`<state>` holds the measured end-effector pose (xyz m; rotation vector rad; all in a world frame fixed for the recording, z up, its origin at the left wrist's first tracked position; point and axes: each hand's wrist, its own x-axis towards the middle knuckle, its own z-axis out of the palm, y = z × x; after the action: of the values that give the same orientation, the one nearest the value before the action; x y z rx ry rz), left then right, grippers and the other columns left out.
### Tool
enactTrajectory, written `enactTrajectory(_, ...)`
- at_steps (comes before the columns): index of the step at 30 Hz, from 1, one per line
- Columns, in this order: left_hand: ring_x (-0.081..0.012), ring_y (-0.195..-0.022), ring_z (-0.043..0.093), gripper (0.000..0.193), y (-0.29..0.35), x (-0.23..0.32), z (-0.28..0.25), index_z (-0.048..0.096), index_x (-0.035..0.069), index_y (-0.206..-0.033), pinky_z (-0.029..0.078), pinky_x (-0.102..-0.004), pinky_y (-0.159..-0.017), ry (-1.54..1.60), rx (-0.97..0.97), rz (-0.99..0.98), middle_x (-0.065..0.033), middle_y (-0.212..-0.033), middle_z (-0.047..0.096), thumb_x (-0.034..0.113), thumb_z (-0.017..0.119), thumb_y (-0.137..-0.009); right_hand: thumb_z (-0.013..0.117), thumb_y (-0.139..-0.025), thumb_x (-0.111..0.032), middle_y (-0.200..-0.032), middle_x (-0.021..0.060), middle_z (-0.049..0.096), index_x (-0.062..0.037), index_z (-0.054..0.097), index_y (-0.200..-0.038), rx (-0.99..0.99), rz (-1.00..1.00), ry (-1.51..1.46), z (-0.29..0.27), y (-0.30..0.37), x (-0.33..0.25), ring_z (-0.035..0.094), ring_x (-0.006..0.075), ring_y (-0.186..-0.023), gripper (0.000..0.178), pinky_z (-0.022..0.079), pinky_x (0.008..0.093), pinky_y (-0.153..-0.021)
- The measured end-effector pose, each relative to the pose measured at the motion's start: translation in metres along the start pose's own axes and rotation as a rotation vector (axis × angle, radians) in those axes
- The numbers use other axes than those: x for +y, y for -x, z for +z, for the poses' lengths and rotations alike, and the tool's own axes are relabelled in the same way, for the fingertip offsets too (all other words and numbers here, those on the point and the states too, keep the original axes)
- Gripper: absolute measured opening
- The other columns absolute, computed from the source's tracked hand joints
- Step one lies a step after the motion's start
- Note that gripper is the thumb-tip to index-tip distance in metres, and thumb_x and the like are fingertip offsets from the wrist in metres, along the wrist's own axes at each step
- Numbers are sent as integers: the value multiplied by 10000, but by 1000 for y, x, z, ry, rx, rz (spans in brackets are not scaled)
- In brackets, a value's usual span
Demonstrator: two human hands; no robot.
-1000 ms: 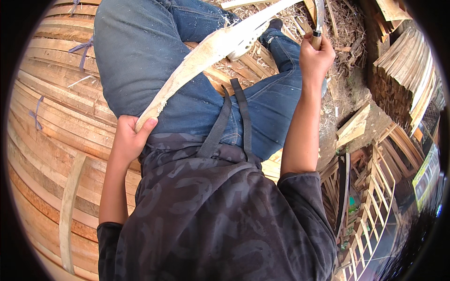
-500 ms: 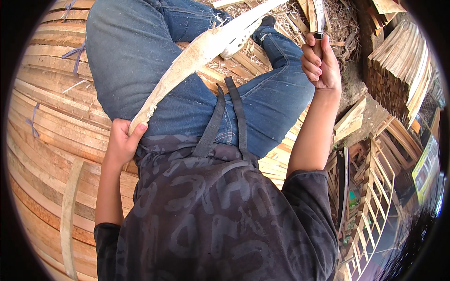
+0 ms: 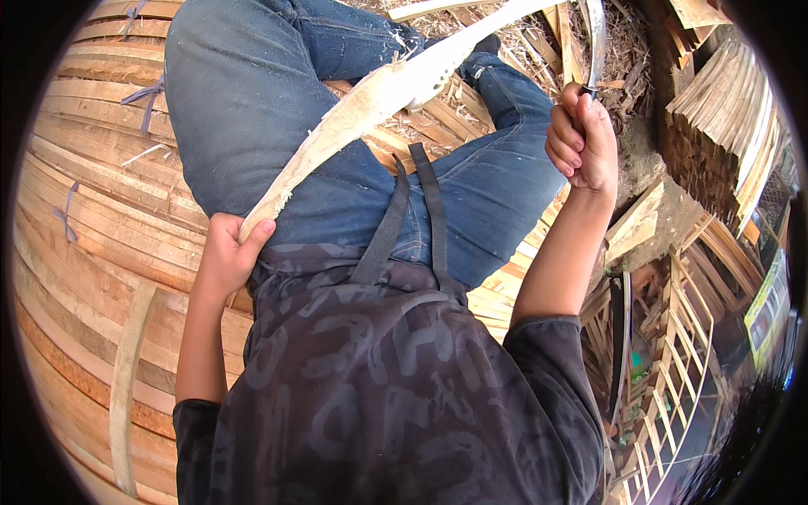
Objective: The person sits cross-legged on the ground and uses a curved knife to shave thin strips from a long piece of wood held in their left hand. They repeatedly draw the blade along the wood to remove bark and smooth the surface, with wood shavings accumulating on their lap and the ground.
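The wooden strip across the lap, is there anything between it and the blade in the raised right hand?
Nothing visible does. The left hand grips the near end of the pale wooden strip, which runs up across the jeans. The right hand holds the blade upright to its right, apart from the strip, with only open air between them.

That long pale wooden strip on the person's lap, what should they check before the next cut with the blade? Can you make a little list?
1. Left hand grips the near end of the long pale wooden strip: ok.
2. Strip rests across the blue-jeaned thigh: ok.
3. Right hand closed on the handle of the long thin metal blade: ok.
4. Blade raised clear of the strip: ok.
5. Left fingers away from the blade: ok.
6. Blade sharpness: cannot tell.
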<state>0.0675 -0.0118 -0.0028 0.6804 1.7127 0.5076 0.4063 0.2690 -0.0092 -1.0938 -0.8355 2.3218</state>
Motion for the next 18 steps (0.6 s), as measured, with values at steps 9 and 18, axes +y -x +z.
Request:
enactTrajectory(9,-31,-502,261,509,-2,9,4,388,41,-508,195,-278,-424,-1,26,0,80,-500,298,256,630,-900,601,-927,-279,-538,-17,432,-55,558,-814,434,-94,131,25,-32,25,359,43,-369,255,263,191,-315)
enactTrajectory(18,-34,-500,268,521,-1,7,2,390,35,-507,211,-282,-422,-13,45,44,73,-498,289,287,654,-878,523,-969,-301,-511,-33,331,-86,472,-801,789,-459,62,3,-30,2,301,47,-386,277,259,216,-321)
